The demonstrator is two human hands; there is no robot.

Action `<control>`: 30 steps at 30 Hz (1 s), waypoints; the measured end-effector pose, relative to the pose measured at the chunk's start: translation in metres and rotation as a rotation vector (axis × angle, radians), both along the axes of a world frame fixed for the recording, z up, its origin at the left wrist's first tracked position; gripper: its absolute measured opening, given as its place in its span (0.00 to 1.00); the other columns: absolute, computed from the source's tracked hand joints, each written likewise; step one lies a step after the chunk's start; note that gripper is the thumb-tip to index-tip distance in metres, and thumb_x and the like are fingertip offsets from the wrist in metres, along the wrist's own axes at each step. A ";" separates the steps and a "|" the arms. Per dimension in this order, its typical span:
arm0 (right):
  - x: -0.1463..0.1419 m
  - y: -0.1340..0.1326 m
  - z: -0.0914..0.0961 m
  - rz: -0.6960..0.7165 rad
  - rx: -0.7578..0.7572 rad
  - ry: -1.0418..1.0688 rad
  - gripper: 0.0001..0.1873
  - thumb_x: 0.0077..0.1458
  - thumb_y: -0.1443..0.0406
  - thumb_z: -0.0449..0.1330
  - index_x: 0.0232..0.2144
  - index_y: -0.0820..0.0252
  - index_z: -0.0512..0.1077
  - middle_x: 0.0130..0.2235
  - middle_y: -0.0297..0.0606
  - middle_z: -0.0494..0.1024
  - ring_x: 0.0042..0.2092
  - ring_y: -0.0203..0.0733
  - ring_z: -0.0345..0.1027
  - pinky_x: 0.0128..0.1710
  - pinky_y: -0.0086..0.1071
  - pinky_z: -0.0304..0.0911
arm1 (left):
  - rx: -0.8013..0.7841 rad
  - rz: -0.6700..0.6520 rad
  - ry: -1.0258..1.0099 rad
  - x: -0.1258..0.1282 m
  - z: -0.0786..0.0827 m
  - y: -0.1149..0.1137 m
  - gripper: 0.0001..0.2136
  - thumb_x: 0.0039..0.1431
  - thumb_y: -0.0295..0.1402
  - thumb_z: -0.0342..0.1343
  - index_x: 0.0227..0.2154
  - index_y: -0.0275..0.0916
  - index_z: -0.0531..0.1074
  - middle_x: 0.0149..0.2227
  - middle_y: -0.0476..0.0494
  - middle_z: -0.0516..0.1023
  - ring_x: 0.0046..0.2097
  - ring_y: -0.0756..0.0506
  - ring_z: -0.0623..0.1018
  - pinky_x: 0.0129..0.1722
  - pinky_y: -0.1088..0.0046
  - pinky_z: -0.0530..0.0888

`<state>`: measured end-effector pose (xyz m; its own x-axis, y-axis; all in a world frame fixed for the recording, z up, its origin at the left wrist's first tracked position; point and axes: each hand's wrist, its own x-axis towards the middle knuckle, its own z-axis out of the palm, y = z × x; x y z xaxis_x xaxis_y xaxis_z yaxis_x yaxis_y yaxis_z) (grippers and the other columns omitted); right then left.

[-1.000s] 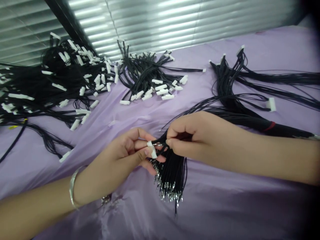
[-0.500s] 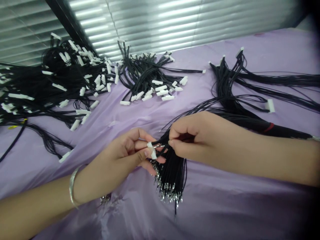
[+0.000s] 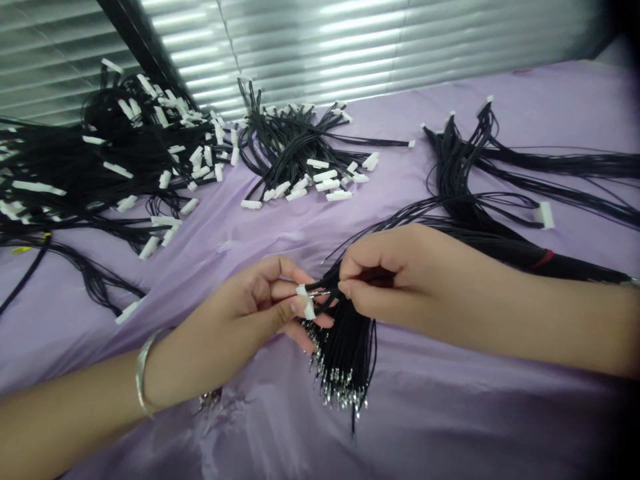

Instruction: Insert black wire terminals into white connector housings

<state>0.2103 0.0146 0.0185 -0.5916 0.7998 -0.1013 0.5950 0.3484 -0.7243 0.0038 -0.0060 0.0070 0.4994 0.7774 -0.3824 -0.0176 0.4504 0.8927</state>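
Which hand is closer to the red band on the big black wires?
Right. The right hand is left of the red band, with nothing between them but wires; the left hand is much farther left.

A wrinkled lilac cloth [image 3: 450,413] covers the surface I'm working on (from up here, I can't tell what's underneath). At the upper left lies a big tangled heap of black wires [image 3: 115,153], tipped with white connectors. Just right of it, toward the top middle, sits a smaller bundle of black wires [image 3: 295,150], its white connectors fanned toward me. Along the right side runs a long black wire bundle [image 3: 480,227], wrapped with a red band [image 3: 543,259]. Loose black wires [image 3: 95,280] trail at the lower left.
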 end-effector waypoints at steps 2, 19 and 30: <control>0.000 0.000 -0.001 0.008 -0.001 -0.003 0.09 0.51 0.66 0.54 0.22 0.57 0.70 0.21 0.23 0.72 0.23 0.28 0.63 0.19 0.24 0.52 | 0.009 -0.006 0.013 0.000 0.000 0.000 0.04 0.60 0.24 0.55 0.33 0.35 0.65 0.28 0.51 0.79 0.28 0.54 0.79 0.31 0.83 0.76; -0.002 0.001 -0.003 0.023 -0.015 0.001 0.10 0.52 0.64 0.53 0.21 0.57 0.69 0.20 0.24 0.69 0.22 0.28 0.59 0.18 0.25 0.50 | -0.012 -0.030 0.017 -0.002 0.000 0.001 0.06 0.59 0.22 0.56 0.33 0.36 0.64 0.30 0.49 0.81 0.30 0.53 0.80 0.32 0.82 0.78; -0.008 0.001 -0.005 0.034 0.068 -0.008 0.11 0.52 0.66 0.54 0.20 0.60 0.69 0.19 0.26 0.68 0.21 0.27 0.56 0.19 0.26 0.48 | 0.006 -0.022 0.011 0.000 0.000 0.001 0.05 0.59 0.22 0.55 0.33 0.36 0.66 0.29 0.49 0.81 0.30 0.52 0.81 0.32 0.81 0.78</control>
